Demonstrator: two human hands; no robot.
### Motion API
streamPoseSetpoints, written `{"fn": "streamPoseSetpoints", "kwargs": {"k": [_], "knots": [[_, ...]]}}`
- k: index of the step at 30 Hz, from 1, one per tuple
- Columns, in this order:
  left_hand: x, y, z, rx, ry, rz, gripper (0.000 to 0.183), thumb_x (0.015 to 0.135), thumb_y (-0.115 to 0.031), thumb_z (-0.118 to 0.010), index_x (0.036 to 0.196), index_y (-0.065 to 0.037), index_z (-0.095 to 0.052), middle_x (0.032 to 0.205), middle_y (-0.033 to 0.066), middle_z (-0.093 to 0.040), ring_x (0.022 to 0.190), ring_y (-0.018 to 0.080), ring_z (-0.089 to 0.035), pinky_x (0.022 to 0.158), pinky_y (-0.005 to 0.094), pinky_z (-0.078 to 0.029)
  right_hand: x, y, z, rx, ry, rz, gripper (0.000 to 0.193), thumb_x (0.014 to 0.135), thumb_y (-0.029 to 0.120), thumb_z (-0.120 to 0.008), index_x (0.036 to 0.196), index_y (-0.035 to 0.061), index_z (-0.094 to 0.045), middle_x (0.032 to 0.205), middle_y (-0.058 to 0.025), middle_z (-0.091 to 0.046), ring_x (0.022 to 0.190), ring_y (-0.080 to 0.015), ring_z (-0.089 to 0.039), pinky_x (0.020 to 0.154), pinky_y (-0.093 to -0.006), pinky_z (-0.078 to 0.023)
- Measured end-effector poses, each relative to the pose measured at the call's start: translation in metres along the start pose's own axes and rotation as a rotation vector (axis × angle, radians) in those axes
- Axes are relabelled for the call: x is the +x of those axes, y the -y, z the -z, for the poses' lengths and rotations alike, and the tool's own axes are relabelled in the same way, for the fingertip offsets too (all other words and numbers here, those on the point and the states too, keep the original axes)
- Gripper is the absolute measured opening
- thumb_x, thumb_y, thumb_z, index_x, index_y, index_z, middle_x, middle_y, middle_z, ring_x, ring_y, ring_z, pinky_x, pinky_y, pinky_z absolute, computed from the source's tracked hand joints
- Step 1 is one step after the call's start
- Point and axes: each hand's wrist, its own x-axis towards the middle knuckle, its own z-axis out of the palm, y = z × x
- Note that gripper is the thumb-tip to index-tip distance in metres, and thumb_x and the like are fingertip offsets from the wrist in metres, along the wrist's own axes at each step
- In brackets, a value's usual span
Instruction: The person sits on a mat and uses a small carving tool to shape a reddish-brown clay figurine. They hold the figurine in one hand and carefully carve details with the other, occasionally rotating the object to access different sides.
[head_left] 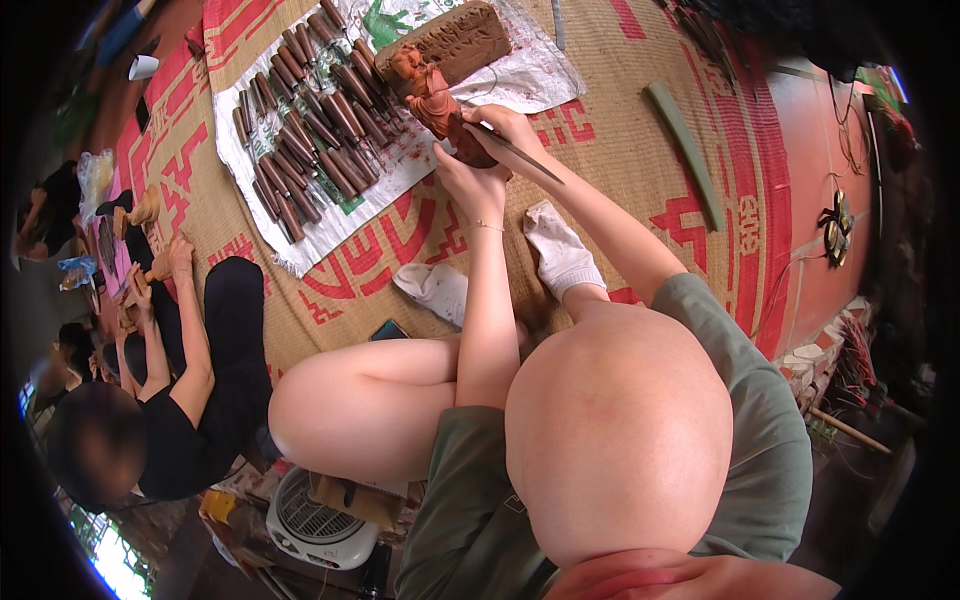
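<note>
Bare knee (620, 420) close, carved figurine (432, 103) beyond

At the frame's upper middle, my left grip (472, 186) is clamped round the figurine's base; my right grip (505, 125) pinches a slim dark tool (527, 160) beside it. I judge the figurine stiff, fairly light, hardly slippery, with fine upper details that could chip; its base suits holding.

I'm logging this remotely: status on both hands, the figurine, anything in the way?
Left hand clasping reddish-brown figurine near its base. Right hand gripping slim dark tool. Brown block just beyond figurine; nothing visibly blocking either hand.
</note>
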Motion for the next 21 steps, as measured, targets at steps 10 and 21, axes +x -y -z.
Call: {"fn": "streamPoseSetpoints", "kwargs": {"k": [10,21], "knots": [[0.001,-0.006,0.001,0.042,0.042,0.127,0.113,0.054,-0.034,-0.087,0.137,0.011,-0.024,0.12,0.0325,-0.046,0.114,0.0442,-0.048,0.096,0.0475,-0.04,0.028,0.015,0.003,0.037,-0.119,-0.151,0.012,0.083,0.01,-0.065,0.09,0.0002,-0.065,0.078,-0.0159,-0.065,0.071,-0.0276,-0.064,0.066,-0.0346,-0.05],[0.003,-0.009,-0.002,0.058,-0.024,0.027,0.105,0.056,-0.029,-0.087,0.133,0.013,-0.029,0.117,0.0323,-0.049,0.105,0.045,-0.053,0.089,0.0483,-0.044,0.025,0.02,0.002,-0.005,-0.145,-0.158,0.011,0.082,0.011,-0.067,0.084,0.0012,-0.063,0.077,-0.0163,-0.063,0.071,-0.0327,-0.062,0.064,-0.0367,-0.048]]}}
